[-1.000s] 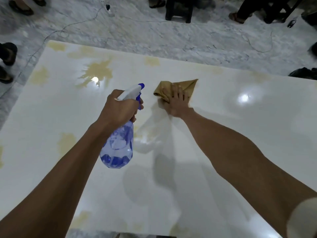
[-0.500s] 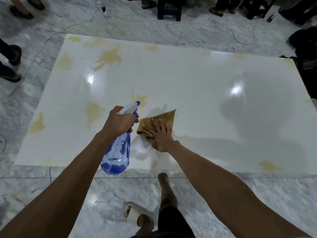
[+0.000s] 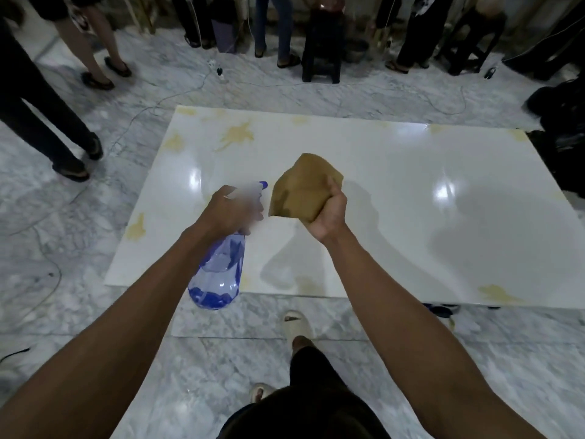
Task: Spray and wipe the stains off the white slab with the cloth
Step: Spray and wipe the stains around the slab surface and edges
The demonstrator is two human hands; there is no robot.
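Observation:
A glossy white slab (image 3: 395, 191) lies flat on the marble floor ahead of me. Yellow stains mark it: a large splash (image 3: 236, 133) at the far left, one (image 3: 136, 228) near the left edge, one (image 3: 497, 294) at the near right. My left hand (image 3: 228, 212) grips the trigger head of a clear blue spray bottle (image 3: 221, 274), which hangs down over the slab's near edge. My right hand (image 3: 329, 212) holds a tan cloth (image 3: 302, 186) bunched up in the air above the slab, beside the nozzle.
Several people stand around the far and left sides; their legs (image 3: 47, 131) come close to the slab's left end. A dark stool (image 3: 323, 45) stands beyond it. Cables (image 3: 164, 99) trail over the marble floor. Dark bags (image 3: 563, 137) sit at the right end. My sandalled foot (image 3: 297, 326) is near the front edge.
I have straightened up and backed away, so the whole slab now shows. My right hand has lifted the cloth off the slab and bunched it. The bottle stays in my left hand.

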